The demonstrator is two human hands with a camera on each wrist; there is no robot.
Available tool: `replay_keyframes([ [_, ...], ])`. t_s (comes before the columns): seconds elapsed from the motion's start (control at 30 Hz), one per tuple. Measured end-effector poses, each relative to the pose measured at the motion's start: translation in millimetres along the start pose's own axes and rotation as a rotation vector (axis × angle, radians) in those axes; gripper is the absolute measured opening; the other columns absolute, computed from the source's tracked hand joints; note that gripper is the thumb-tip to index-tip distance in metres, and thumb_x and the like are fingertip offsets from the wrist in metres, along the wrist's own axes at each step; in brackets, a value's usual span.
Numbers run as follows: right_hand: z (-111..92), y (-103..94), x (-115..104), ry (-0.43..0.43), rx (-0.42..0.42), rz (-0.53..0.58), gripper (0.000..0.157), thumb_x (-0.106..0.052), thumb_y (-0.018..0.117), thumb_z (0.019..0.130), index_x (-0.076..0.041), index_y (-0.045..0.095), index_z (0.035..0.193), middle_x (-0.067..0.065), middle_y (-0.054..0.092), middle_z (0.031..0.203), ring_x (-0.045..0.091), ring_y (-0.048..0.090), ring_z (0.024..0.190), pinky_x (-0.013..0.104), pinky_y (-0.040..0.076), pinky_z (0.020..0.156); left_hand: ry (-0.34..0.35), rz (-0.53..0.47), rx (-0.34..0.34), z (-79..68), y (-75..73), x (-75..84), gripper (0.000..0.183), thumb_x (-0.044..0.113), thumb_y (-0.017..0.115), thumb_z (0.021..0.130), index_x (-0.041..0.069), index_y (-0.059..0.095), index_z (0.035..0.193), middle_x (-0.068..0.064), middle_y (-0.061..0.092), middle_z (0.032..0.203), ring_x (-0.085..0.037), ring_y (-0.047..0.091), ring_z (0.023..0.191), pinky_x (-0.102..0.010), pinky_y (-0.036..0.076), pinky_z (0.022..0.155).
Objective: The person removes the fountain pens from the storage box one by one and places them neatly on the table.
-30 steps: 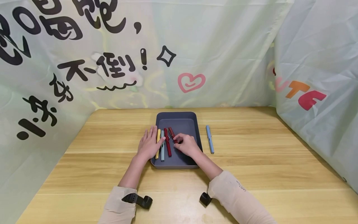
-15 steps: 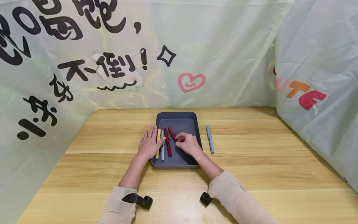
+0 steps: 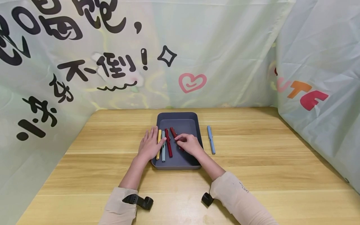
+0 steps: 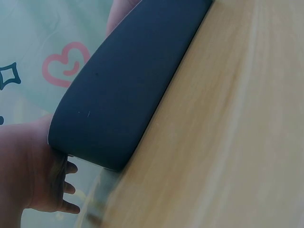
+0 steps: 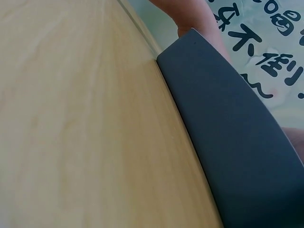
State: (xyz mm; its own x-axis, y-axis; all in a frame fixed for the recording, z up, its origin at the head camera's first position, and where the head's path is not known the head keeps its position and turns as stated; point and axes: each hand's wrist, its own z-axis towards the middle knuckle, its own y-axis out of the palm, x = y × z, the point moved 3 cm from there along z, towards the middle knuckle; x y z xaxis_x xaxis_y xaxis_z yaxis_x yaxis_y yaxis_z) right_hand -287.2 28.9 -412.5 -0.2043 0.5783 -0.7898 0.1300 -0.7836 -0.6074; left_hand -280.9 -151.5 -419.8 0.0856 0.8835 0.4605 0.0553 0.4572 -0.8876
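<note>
A dark grey-blue tray [image 3: 184, 123] stands on the table with several pens in it. My left hand [image 3: 149, 145] lies flat over its left rim, fingers straight, the thumb reaching across a yellow pen [image 3: 158, 153] and a light blue-green pen [image 3: 163, 156]. Beside these lies a dark red pen [image 3: 169, 145]. My right hand [image 3: 189, 144] pinches a second dark red pen [image 3: 172, 131], which lies tilted in the tray, partly hidden by the fingers. In the left wrist view my left hand [image 4: 40, 166] shows behind the tray's outer wall [image 4: 118, 90].
A blue pen [image 3: 211, 140] lies on the wooden table [image 3: 253, 156], right of the tray. Printed cloth [image 3: 225, 62] hangs behind and at both sides. In the right wrist view the tray's wall [image 5: 228, 123] hides the right hand's fingertips.
My right hand has shifted slightly to the right, and the pinched dark red pen has moved a little with it, away from the other red one. My left hand has stayed put.
</note>
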Motion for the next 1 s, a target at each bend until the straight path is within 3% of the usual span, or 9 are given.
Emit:
replay_keyframes([
  [0.37,0.2,1.3,-0.5,0.01,-0.005,0.057,0.016,-0.008,0.067,0.083,-0.009,0.07,0.099,0.005,0.067,0.087,0.013,0.058,0.065,0.026,0.046,0.057,0.009,0.004,0.011,-0.5,-0.7,-0.8,0.073,0.052,0.034,0.095,0.009,0.009,0.148,-0.013,0.007,0.152,-0.037,0.001,0.136,-0.055,0.01,0.105],
  [0.67,0.3,-0.7,1.2,0.082,-0.009,0.121,0.021,-0.009,0.068,0.083,-0.003,0.065,0.103,0.008,0.068,0.09,0.015,0.063,0.073,0.027,0.049,0.06,0.003,-0.008,0.014,-0.4,-0.8,-0.6,0.072,0.052,0.035,0.095,0.01,0.01,0.149,-0.012,0.007,0.152,-0.036,0.001,0.136,-0.057,0.013,0.104],
  [1.0,0.8,-2.4,3.3,0.04,-0.003,0.124,0.017,-0.011,0.07,0.081,-0.003,0.069,0.096,0.006,0.068,0.084,0.015,0.063,0.075,0.028,0.05,0.062,0.001,-0.003,0.011,0.2,-0.4,0.3,0.072,0.052,0.035,0.095,0.01,0.01,0.149,-0.012,0.007,0.152,-0.037,0.003,0.136,-0.058,0.017,0.102],
])
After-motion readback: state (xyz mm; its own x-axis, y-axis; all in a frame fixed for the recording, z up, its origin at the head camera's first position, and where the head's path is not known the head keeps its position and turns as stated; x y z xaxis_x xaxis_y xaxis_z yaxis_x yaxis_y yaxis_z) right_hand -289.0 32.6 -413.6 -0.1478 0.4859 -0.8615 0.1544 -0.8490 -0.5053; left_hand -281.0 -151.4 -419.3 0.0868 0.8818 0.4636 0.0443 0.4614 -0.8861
